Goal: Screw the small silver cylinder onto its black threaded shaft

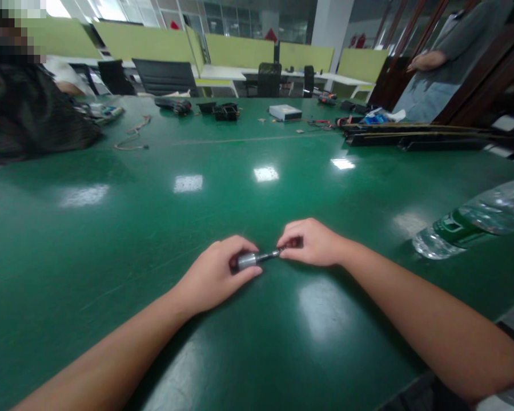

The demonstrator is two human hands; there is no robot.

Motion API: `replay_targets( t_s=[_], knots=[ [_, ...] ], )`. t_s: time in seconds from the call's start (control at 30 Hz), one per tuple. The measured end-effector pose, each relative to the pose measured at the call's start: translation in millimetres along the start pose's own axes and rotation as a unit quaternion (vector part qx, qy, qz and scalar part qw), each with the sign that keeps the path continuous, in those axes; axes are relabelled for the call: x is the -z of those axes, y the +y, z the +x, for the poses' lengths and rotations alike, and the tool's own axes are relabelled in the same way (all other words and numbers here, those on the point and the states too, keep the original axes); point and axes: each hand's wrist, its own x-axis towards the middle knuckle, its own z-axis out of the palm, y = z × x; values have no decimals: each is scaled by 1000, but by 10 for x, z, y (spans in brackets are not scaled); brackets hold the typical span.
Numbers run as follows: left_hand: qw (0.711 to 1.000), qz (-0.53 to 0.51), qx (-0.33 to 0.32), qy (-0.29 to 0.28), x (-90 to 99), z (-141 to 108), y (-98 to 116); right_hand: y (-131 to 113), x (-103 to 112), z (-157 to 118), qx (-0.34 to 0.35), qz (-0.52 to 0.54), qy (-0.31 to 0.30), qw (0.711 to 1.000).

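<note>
In the head view, a small cylindrical tool (247, 261) with a thick silver body and a thin dark shaft lies low over the green table (154, 228); its exact kind is unclear. My left hand (216, 274) is closed round the thick end, thumb on the near side and fingers on the far side. At the other end, my right hand (312, 242) pinches the thin tip, with its fingertips partly hiding what is there. Both hands rest at or just above the tabletop, a short stretch of shaft showing between them.
A plastic water bottle (466, 228) lies on its side at the right. Along the far side are a white box (285, 112), black parts (226, 111), a power tool (173, 106), a cable (132, 136) and black rails (394, 137). People are at far left and far right.
</note>
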Motion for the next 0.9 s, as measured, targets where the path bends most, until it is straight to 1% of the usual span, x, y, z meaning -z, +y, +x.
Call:
replay_targets(
  t_s=[0.1,0.2,0.43,0.67,0.9],
  knots=[
    [1000,-7,-2,2,0,0,-2,6,23,-14,-5,5,-12,1000],
    [1000,-12,4,6,-2,4,4,-23,-11,-9,-5,13,-21,1000],
    [1000,0,9,19,-5,2,8,-150,-158,36,35,-64,-8,997],
    [1000,0,4,13,-3,19,-8,-112,-143,15,49,-63,2,997],
    [1000,-16,-11,16,-21,24,-6,-130,-214,53,83,-76,6,994]
  ],
)
